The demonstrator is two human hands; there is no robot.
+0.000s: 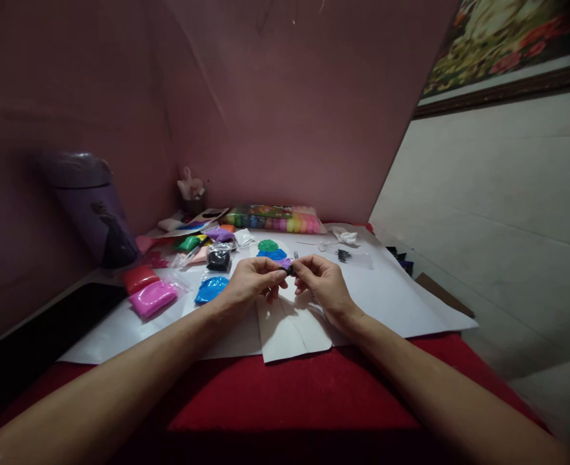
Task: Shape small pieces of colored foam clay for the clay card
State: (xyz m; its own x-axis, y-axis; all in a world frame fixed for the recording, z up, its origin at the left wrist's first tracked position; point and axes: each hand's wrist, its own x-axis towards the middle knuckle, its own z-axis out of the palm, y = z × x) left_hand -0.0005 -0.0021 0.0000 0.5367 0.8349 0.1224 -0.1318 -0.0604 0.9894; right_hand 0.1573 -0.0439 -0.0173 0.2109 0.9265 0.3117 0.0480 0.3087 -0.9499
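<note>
Between the fingertips of my left hand (259, 278) and my right hand (321, 281) is a small piece of black modelling clay (289, 270). Both hands pinch it, thumb against forefinger, above the white card (292, 329). Just behind the fingers, green clay (268, 245), blue clay (271, 255) and purple clay (283, 262) with a rough texture lie on the card, partly hidden by my hands. A fork's tines (295, 255) show beyond my right fingers. Left of my left hand are a bag of blue clay (211, 290) and a bag of black clay (218, 258).
Pink (153, 298) and red clay bags (142, 279) lie at left, near a purple tumbler (98, 219). A long pack of coloured clay (275, 218) rests against the back wall. At right are an opened wrapper with black bits (345, 256) and crumpled tissue (345, 235).
</note>
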